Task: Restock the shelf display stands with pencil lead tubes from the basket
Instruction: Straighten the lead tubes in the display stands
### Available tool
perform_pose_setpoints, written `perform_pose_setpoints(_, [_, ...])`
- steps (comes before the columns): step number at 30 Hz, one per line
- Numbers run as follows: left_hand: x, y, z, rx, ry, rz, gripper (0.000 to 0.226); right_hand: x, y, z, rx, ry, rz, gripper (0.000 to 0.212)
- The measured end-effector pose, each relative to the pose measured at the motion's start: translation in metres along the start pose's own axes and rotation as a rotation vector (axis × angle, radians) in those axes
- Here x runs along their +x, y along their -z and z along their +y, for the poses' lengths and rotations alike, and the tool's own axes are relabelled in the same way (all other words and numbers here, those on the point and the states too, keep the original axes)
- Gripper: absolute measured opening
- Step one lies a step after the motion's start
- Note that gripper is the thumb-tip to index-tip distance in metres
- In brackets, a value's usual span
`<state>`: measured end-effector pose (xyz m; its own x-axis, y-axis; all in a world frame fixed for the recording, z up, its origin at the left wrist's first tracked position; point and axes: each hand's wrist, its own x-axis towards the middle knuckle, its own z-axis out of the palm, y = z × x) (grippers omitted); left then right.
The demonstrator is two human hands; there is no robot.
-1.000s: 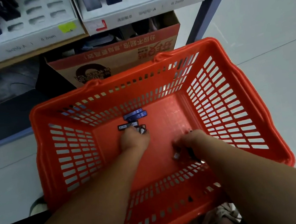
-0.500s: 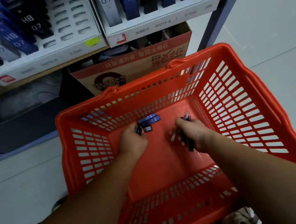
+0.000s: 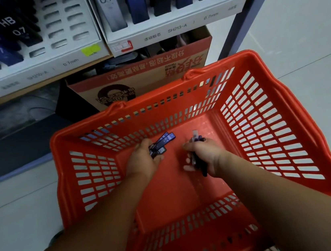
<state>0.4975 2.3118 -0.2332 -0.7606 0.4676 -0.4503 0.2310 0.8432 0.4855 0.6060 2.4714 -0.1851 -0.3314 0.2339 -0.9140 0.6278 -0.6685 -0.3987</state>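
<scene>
We're both hands in the basket (image 3: 283, 97): L hand (image 3: 144, 161) curls round a few tubes (image 3: 167, 138), R hand (image 3: 205, 158) clutches a bundle (image 3: 195, 138). Best square the ends, labels one way, before lifting to the stands (image 3: 169, 31).

In the basket (image 3: 170, 198), the left hand (image 3: 142, 162) at 9 o'clock and the right hand (image 3: 208, 157) at 3 hold lead tubes (image 3: 163, 141); beyond at 12, a cardboard box (image 3: 153, 74) sits beneath display stands (image 3: 179, 28).
</scene>
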Motion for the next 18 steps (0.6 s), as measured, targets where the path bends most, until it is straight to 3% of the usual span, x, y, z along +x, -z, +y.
perform_pose_setpoints(6, [0.011,-0.003,0.008,-0.003,0.031,-0.06,0.048,0.005,0.006,0.003,0.005,0.031,0.027,0.006])
perform_pose_setpoints(11, [0.012,0.0,0.014,0.132,0.043,-0.188,0.052,0.02,0.009,0.004,-0.168,0.187,0.151,0.019])
perform_pose_setpoints(18, [0.0,-0.011,0.014,0.202,-0.07,-0.199,0.035,0.043,-0.003,0.018,-0.302,0.264,0.194,0.02])
